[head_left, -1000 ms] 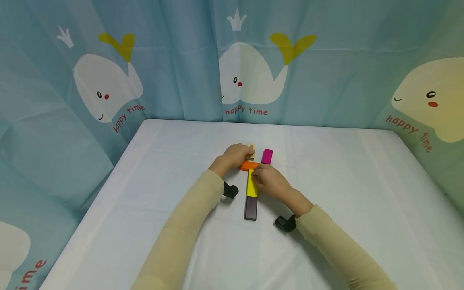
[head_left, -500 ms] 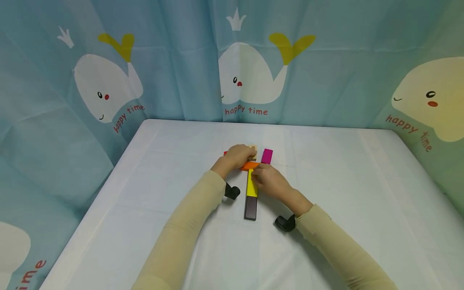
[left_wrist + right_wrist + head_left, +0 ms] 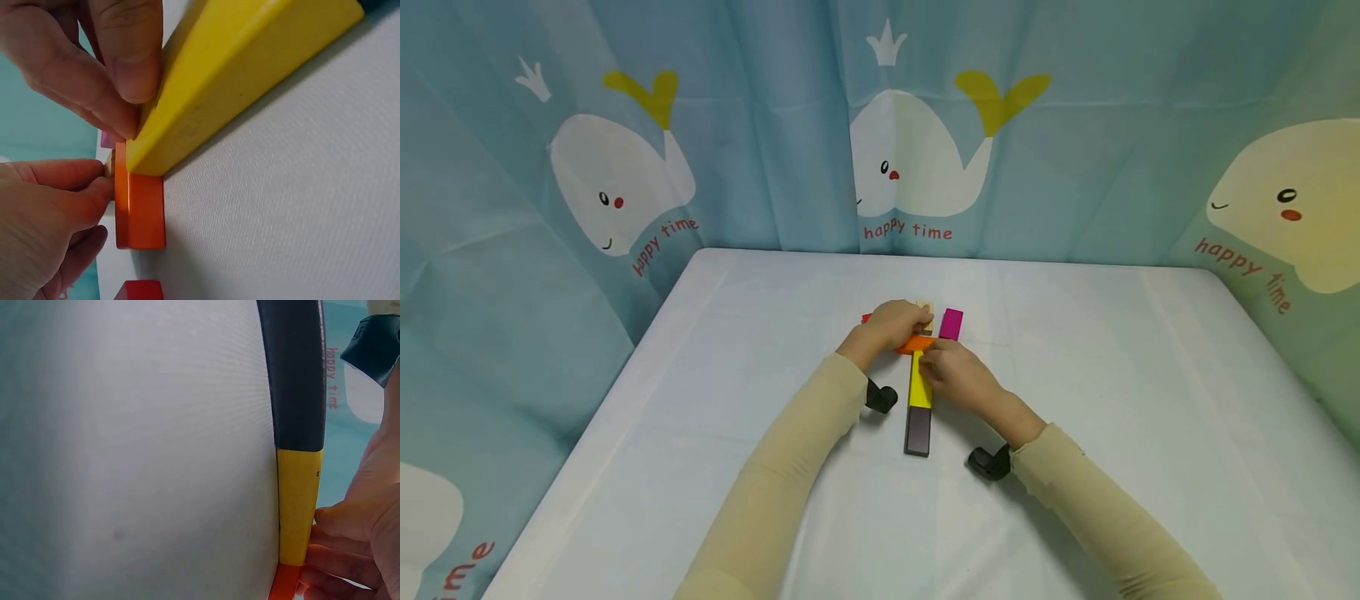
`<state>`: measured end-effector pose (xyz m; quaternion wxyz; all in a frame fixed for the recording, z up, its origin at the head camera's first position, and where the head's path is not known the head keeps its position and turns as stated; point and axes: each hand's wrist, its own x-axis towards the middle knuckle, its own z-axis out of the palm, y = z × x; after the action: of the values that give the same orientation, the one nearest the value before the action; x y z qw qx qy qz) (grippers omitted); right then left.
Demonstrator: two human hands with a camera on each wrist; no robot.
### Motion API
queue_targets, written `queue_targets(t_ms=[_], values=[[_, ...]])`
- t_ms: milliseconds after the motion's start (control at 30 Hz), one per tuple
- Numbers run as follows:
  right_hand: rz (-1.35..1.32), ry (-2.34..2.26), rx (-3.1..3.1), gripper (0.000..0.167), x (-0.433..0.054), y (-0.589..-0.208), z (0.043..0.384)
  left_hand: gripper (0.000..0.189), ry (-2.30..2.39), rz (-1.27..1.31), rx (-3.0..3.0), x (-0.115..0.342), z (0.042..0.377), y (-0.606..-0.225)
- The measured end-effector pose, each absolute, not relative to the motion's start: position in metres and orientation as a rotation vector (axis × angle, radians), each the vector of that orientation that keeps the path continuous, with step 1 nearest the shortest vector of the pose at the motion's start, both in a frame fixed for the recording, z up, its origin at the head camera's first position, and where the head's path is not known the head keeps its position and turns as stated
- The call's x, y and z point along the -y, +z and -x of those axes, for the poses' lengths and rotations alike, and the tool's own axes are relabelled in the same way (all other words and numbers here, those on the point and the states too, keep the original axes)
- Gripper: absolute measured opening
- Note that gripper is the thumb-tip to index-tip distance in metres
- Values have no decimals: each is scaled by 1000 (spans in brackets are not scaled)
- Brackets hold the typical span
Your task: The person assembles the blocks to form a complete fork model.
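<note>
- With the left hand (image 3: pixel 895 322), pinches a small pale wooden block (image 3: pixel 927 307) between thumb and fingers, just beyond a flat orange bar (image 3: pixel 913 344).
- With the right hand (image 3: pixel 958 372), touches the far end of a long yellow block (image 3: pixel 920 387), fingertips against it.
- Cannot tell the state of the right grip: pinching or merely resting there.
- Crosswise at the yellow block's far end, touching it, the orange bar.
- At the yellow block's near end, in line and touching, a dark-grey rectangular block (image 3: pixel 917 432).
- Near the orange bar's right end, on its far side, a magenta rectangular block (image 3: pixel 951 323).
- Beside the left hand, partly hidden and apart from the orange bar, a red block (image 3: pixel 142 290).
- Under everything, a white cloth-covered worktop (image 3: pixel 1097 392); behind, a blue whale-print curtain (image 3: pixel 1112 167).
</note>
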<state>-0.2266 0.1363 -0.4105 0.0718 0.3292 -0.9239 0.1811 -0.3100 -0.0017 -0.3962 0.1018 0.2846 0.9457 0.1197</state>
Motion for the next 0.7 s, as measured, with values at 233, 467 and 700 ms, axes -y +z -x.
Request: queue_targets(t_ms=[233, 467, 700], values=[[-980, 540, 2802, 12, -135, -409, 226, 25, 364, -855, -2764, 1, 309, -397], [-989, 542, 2796, 13, -136, -409, 226, 28, 356, -866, -2766, 0, 309, -397], [-979, 537, 2810, 13, -135, -408, 227, 31, 365, -856, -2758, 0, 309, -395]])
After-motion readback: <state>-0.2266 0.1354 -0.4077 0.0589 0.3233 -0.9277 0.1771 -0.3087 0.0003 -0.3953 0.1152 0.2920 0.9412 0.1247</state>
